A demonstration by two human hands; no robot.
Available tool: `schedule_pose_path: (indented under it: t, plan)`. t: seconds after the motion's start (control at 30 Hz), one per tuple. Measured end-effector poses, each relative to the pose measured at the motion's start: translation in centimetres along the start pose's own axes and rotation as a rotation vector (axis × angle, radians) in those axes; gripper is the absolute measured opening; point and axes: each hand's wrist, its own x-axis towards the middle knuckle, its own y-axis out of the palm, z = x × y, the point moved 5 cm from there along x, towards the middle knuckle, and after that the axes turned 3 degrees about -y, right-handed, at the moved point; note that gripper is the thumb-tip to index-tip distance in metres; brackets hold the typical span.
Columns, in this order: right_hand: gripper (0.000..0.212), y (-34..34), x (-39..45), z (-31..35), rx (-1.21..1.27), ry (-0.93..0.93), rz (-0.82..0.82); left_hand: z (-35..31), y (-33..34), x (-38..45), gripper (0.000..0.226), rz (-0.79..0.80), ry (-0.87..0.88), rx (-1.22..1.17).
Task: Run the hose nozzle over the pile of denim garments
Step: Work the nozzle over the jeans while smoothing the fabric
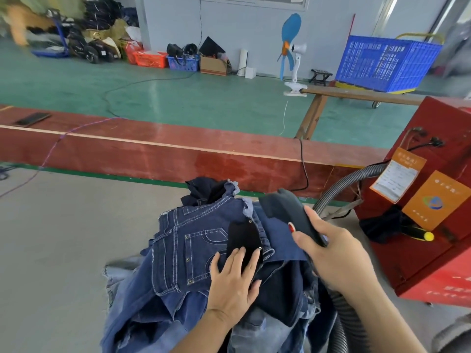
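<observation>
Soft floppy jeans near worktop front edge, pressed flat by left hand. Light stiff nozzle, right hand wrapped around handle.

Green floor, pale wall, red bench

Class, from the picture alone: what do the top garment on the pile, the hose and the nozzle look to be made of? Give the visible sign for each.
Top garment: dark blue denim, matte, with pale contrast stitching, metal rivets and frayed edges.
Hose: probably flexible plastic, grey and ribbed along its length.
Nozzle: seemingly moulded black plastic, smooth with a dull sheen; the right hand holds its grip.
</observation>
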Motion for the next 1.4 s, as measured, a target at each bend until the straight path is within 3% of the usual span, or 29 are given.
schedule_pose_path:
  t: [0.2, 0.33, 0.6, 0.7, 0.83, 0.97, 1.1, 1.2, 1.3, 1.4]
  plan:
    - [0.058, 1.3, -1.1, -0.7, -0.188, 0.016, 0.212, 0.0, 0.5, -0.2, 0.050, 0.039, -0.008, -0.040]
    - [0.054, 2.8, -0.1, 0.4, -0.331, -0.044, 0.210, 0.2, 0.5, 0.0, 0.046, 0.044, -0.018, -0.069]
    - [0.056, 1.2, 1.3, 0.3, -0.038, -0.028, 0.034, 0.3, 0.3, 0.2, 0.045, 0.039, 0.001, -0.100]
    - [0.057, 0.5, 0.1, -1.1, -0.018, 0.012, 0.111, 0.3, 0.7, 0.1, 0.055, 0.053, 0.001, -0.098]
    - [0.057, 2.0, -0.7, -1.2, -0.216, 0.025, 0.265, 0.2, 0.9, 0.0, 0.054, 0.037, 0.005, -0.093]
    - [0.054, 3.5, 0.6, 0.6, -0.301, -0.057, 0.195, 0.2, 0.8, 0.1, 0.056, 0.026, 0.001, -0.109]
    - [0.054, 3.1, 1.7, 1.2, -0.166, -0.071, 0.093, 0.3, 0.7, 0.1, 0.042, 0.032, 0.009, -0.122]
    - [0.056, 1.3, 1.3, -0.2, -0.015, -0.024, 0.042, 0.4, 0.9, 0.1, 0.046, 0.070, -0.012, -0.135]
    - [0.057, 0.6, 0.3, -1.6, 0.005, 0.015, 0.108, 0.3, 1.1, 0.0, 0.043, 0.028, 0.006, -0.130]
    - [0.059, 1.6, -0.3, -1.7, -0.150, 0.032, 0.255, 0.2, 1.3, -0.1, 0.055, 0.012, -0.001, -0.147]
